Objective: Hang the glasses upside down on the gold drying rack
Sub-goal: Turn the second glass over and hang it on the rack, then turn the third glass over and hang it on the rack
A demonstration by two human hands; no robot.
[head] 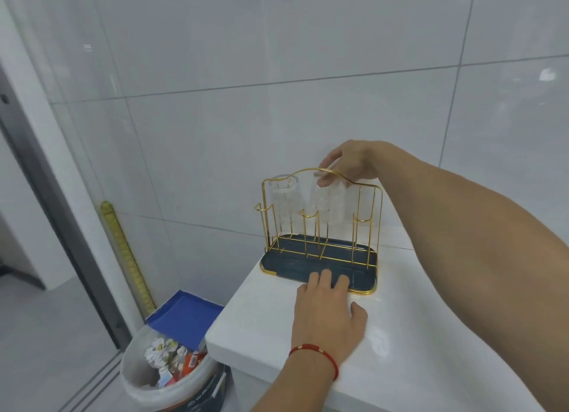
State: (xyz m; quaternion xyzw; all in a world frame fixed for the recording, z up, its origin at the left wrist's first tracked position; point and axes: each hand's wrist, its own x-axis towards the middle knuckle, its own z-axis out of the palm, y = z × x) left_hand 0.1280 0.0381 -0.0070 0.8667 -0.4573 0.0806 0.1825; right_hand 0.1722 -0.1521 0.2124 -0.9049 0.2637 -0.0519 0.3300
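White countertop (415, 350): gold drying rack (320, 242) on far left corner; left hand (329, 316) flat beside it.

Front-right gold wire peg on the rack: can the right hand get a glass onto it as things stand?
Probably yes. The right hand holds a clear ribbed glass at the back row; the front-right gold wire peg is bare, with nothing between them.

Rack: the gold drying rack (320, 227) is standing on our white counter (415, 334) | Left hand (329, 313): we are pressing it flat, fingertips on the dark tray (295, 264) | Right hand (348, 164): we are gripping the base of an inverted glass (331, 202) (another glass (284, 202) is hanging to its left) | Floor: a full bin (166, 368) is sitting beside the counter
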